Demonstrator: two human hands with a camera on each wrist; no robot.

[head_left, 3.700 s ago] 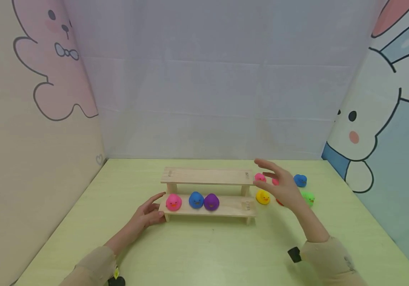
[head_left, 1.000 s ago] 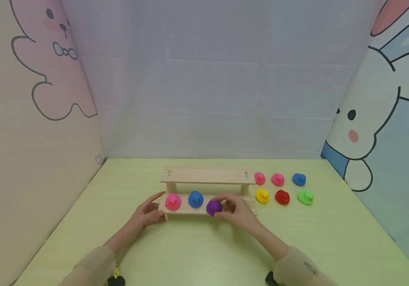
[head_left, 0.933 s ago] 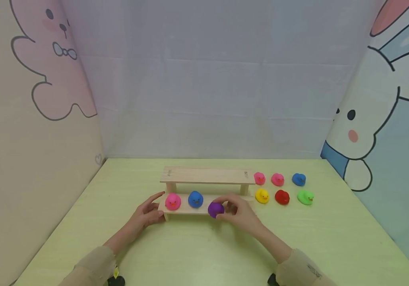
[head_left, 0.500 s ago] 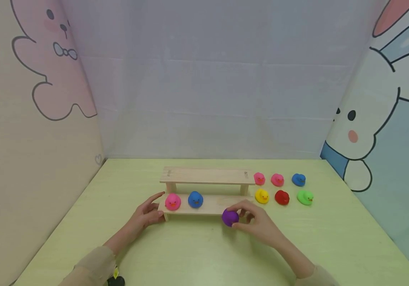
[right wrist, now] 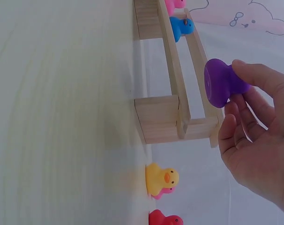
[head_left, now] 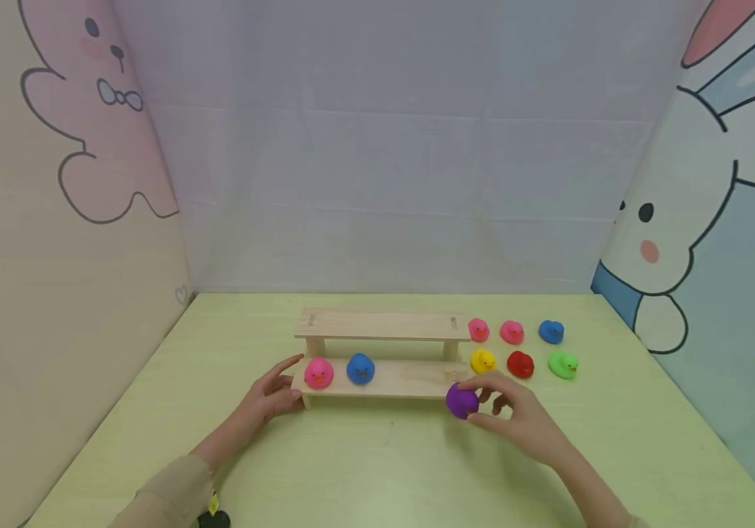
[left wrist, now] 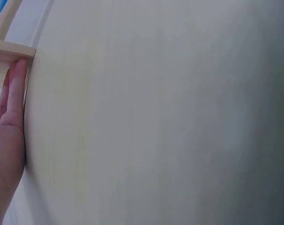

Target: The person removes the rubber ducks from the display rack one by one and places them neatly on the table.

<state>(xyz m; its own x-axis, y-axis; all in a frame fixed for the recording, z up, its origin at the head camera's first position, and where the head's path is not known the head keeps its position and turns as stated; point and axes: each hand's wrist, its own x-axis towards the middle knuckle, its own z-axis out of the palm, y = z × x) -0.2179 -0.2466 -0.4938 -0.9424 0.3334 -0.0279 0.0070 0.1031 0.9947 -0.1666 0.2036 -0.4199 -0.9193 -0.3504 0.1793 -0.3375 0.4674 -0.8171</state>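
Note:
A two-tier wooden rack (head_left: pixel 390 380) stands mid-table, its lower board carrying a pink duck (head_left: pixel 319 373) at the left end and a blue duck (head_left: pixel 360 369) beside it. The left hand (head_left: pixel 263 398) touches the rack's left end; in the left wrist view its fingers (left wrist: pixel 18 89) lie extended against the wood. Pinched between thumb and fingertips of the right hand (head_left: pixel 525 422) is a purple duck (head_left: pixel 461 401), in front of the rack's right end. In the right wrist view, the purple duck (right wrist: pixel 219 83) is held off the boards by the right hand (right wrist: pixel 261 124).
Right of the rack, several ducks sit on the table (head_left: pixel 351 469): two pink (head_left: pixel 479 330), (head_left: pixel 512 332), a blue one (head_left: pixel 552 332), a yellow one (head_left: pixel 483 361), a red one (head_left: pixel 520 364) and a green one (head_left: pixel 563 364). Printed cloth walls surround the table's back and sides.
The right hand came in from the right, gripped the purple duck on the lower board, lifted it off and carried it rightward. The left hand has stayed at the rack's left end.

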